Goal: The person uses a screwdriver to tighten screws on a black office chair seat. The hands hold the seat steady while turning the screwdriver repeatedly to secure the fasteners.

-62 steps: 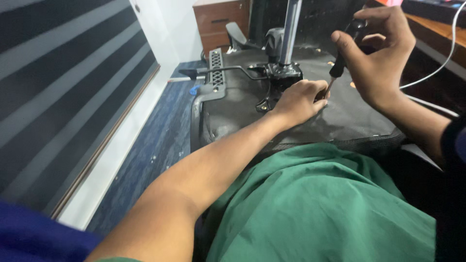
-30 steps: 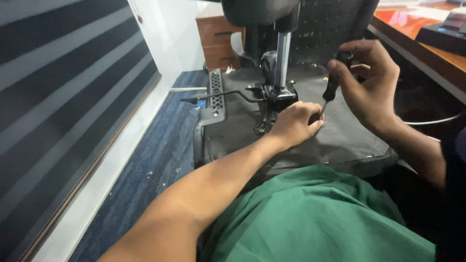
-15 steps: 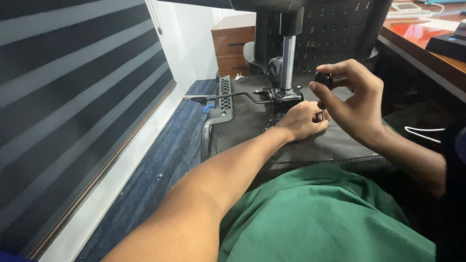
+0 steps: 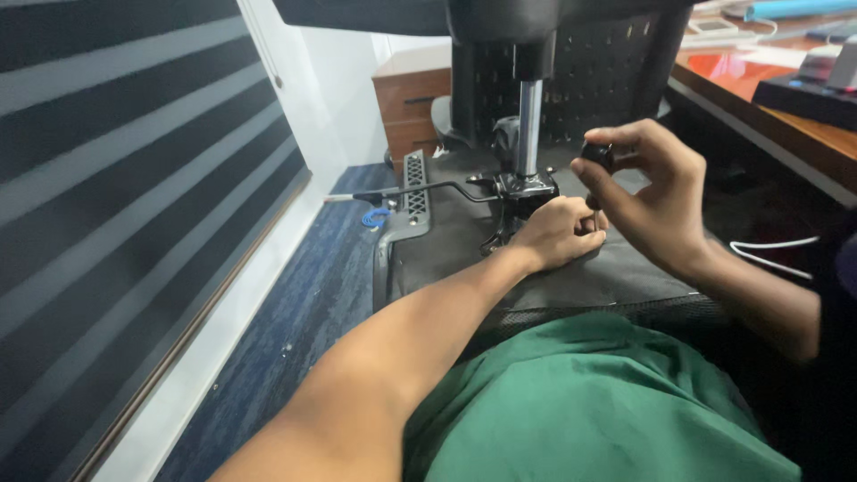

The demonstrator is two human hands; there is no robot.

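My right hand [image 4: 656,201] grips an upright screwdriver [image 4: 596,159] by its handle at one o'clock of my left hand [image 4: 558,234], which pinches its tip on the upturned chair base [image 4: 464,245].

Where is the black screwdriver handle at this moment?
In the head view, the black screwdriver handle is right of centre, held in the right hand, just right of the shiny metal chair column, above the left hand.

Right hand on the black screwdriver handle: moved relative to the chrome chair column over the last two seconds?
Yes. The right hand has come down and in toward the chrome chair column, closer to the left hand.
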